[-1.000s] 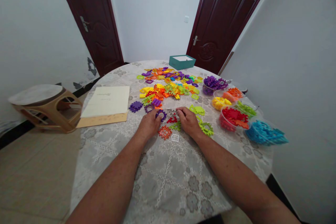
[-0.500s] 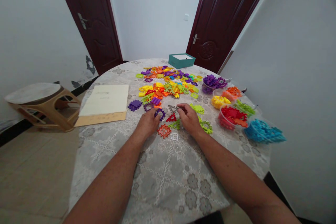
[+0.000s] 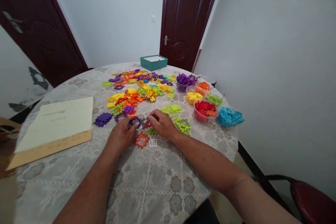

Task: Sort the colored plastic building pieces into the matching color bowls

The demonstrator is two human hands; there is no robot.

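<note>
My left hand [image 3: 122, 134] is closed, thumb and fingers pinching a purple toothed ring piece [image 3: 135, 120]. Just right of it, my right hand [image 3: 161, 123] has its fingertips pressed together over a red toothed piece [image 3: 147, 125]; what sits between those fingertips is too small to make out. Below the hands lie an orange-red square piece [image 3: 141, 140] with notched edges and a small white window-shaped piece [image 3: 153, 142]. Part of a green piece [image 3: 151, 131] shows beneath my right hand. Lime-green gear pieces [image 3: 183, 125] rest to the right of that hand.
Mixed plastic pieces [image 3: 136, 94] spread in heaps beyond my hands. Clear tubs of purple [image 3: 186, 79], yellow [image 3: 194, 97], red [image 3: 205, 108] and blue [image 3: 229, 116] pieces stand at right. A teal box [image 3: 154, 63] is at the back, a paper pad [image 3: 60, 119] at left.
The view has swung to the right, so the table sits further left in it. My right hand has come closer to the left, over the red piece. The left still grips the purple ring.
</note>
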